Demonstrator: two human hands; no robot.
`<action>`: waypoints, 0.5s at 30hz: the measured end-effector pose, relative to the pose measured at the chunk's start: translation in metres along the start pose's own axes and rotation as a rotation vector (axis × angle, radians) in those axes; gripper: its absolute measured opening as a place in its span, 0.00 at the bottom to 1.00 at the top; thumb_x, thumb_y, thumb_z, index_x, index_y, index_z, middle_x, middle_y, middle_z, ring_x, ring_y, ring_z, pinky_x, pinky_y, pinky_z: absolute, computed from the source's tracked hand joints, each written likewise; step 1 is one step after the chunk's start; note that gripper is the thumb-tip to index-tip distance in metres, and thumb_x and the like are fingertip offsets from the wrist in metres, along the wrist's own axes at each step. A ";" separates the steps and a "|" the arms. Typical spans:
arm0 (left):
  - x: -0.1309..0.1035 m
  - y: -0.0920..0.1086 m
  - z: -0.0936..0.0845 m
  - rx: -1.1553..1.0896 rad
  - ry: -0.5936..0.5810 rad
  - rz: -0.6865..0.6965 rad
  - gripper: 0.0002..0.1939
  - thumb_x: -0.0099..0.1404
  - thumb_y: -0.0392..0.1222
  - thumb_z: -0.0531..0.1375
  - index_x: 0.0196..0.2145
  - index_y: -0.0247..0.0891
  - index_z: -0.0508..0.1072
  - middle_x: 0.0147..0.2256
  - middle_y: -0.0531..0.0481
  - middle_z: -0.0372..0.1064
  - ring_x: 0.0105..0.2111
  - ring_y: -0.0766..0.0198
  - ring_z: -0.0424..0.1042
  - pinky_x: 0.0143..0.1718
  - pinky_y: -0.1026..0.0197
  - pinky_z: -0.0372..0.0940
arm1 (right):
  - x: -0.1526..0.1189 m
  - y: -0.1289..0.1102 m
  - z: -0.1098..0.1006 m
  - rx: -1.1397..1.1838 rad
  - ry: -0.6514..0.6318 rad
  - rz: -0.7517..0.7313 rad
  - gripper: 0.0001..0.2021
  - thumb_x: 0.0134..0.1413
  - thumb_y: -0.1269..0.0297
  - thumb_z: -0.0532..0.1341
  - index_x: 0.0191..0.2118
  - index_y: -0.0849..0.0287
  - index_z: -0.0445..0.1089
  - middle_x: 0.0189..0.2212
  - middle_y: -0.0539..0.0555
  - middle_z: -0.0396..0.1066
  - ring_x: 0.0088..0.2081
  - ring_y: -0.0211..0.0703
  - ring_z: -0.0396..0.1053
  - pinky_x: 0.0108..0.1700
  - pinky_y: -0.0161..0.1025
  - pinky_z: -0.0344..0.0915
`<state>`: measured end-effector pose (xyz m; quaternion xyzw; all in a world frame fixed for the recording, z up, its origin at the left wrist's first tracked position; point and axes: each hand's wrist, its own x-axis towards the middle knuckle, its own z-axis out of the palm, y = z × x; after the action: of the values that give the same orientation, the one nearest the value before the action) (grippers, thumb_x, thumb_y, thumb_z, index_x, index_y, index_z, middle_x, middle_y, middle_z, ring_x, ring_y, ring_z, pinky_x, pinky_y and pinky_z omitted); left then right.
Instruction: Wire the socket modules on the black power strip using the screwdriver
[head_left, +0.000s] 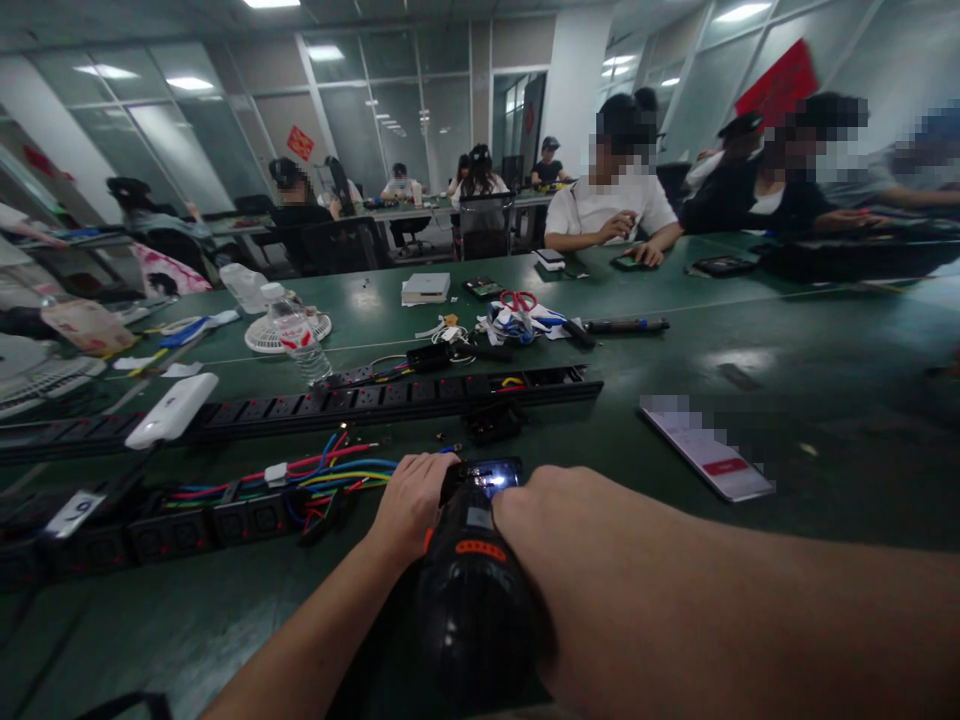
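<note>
My right hand (555, 520) is wrapped round a black and orange power screwdriver (480, 590) that points away from me. Its light shines on a small black part (487, 472) on the table. My left hand (411, 500) holds the left side of that black part, its fingers partly hidden behind the tool. Left of it, red, blue and yellow-green wires (352, 472) come out of an opened black socket strip (176, 535). The screwdriver's tip is hidden by its body.
Beyond lies a long black socket strip (360, 402) with a white device (171, 410) across it. A water bottle (296, 335), red-handled scissors (517, 300) and a phone (709, 450) are on the green table (600, 440). Several people sit farther back.
</note>
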<state>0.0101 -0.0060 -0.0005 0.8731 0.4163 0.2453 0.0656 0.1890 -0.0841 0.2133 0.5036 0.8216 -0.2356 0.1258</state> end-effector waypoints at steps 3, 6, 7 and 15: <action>0.000 -0.001 0.001 0.004 -0.001 -0.003 0.13 0.66 0.41 0.53 0.46 0.37 0.69 0.43 0.41 0.74 0.43 0.52 0.72 0.46 0.51 0.63 | 0.000 0.002 0.003 0.029 -0.015 -0.015 0.06 0.47 0.69 0.65 0.34 0.64 0.73 0.28 0.53 0.67 0.28 0.38 0.67 0.27 0.29 0.61; -0.001 -0.002 0.003 0.029 -0.003 -0.009 0.14 0.65 0.41 0.54 0.47 0.38 0.70 0.43 0.41 0.74 0.44 0.52 0.72 0.47 0.50 0.64 | 0.001 0.004 0.007 0.022 -0.007 -0.038 0.07 0.47 0.69 0.64 0.35 0.64 0.74 0.27 0.53 0.67 0.27 0.38 0.66 0.28 0.30 0.61; -0.001 -0.002 0.004 0.036 -0.007 -0.014 0.14 0.65 0.41 0.54 0.47 0.38 0.70 0.43 0.41 0.74 0.44 0.52 0.71 0.48 0.50 0.64 | 0.001 0.005 0.008 0.009 0.002 -0.045 0.07 0.47 0.69 0.63 0.35 0.63 0.74 0.27 0.52 0.67 0.26 0.38 0.65 0.26 0.30 0.60; -0.004 -0.005 0.008 0.038 -0.014 -0.028 0.14 0.65 0.38 0.56 0.49 0.42 0.68 0.46 0.42 0.73 0.47 0.52 0.71 0.51 0.50 0.63 | -0.004 0.003 0.013 -0.022 0.088 -0.064 0.08 0.43 0.71 0.63 0.34 0.61 0.75 0.24 0.51 0.66 0.19 0.33 0.59 0.23 0.30 0.54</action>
<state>0.0080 -0.0051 -0.0102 0.8700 0.4324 0.2301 0.0555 0.1935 -0.0931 0.2028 0.4858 0.8444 -0.2082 0.0874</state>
